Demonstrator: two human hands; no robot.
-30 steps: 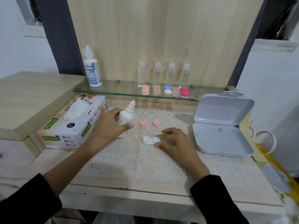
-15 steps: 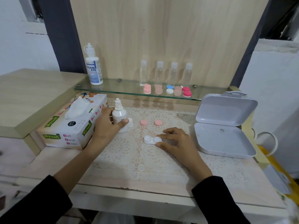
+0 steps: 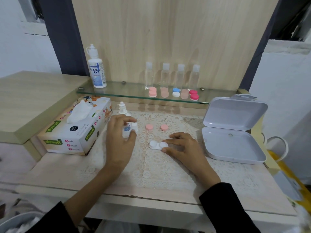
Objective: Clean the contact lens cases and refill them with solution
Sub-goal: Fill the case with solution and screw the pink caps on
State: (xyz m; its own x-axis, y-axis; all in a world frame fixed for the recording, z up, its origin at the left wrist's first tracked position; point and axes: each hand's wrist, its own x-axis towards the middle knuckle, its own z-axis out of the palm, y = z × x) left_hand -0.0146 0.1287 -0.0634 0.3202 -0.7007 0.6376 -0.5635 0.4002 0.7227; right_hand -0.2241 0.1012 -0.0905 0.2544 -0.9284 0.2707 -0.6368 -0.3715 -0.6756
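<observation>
Head view puts the white lens case (image 3: 159, 145) on the lace mat (image 3: 159, 174), both wells uncovered. Its 2 pink lids (image 3: 149, 127) lie just behind it. The right hand (image 3: 185, 148) steadies the case, with forefinger and thumb pinching the right well from the far and near sides.

The left hand (image 3: 120, 138) is curled beside the small dropper bottle (image 3: 122, 108), which stands upright with its nozzle bare. A white bottle cap (image 3: 135, 127) shows between that hand's forefinger and thumb. Blur hides whether the hand grips the cap, the bottle or neither.

My reading is that this 1 case is at the refill step and the bottle is parked. Whether the wells hold solution I cannot tell (they are too small and pale to read). Next, the cap likely goes back on the nozzle, or the 2 lids go onto the wells. Either way the right hand should hold the case flat so nothing spills.

Room is tight on the left, where the tissue box (image 3: 75, 132) sits just beside the left hand. At the back, the glass shelf (image 3: 134, 95) hangs near the bottle's tip, so a lift is best drawn toward the person. The open white hinged box (image 3: 232, 145) stands near the right hand. The mat between the hands and the table's front edge gives the freest space.
</observation>
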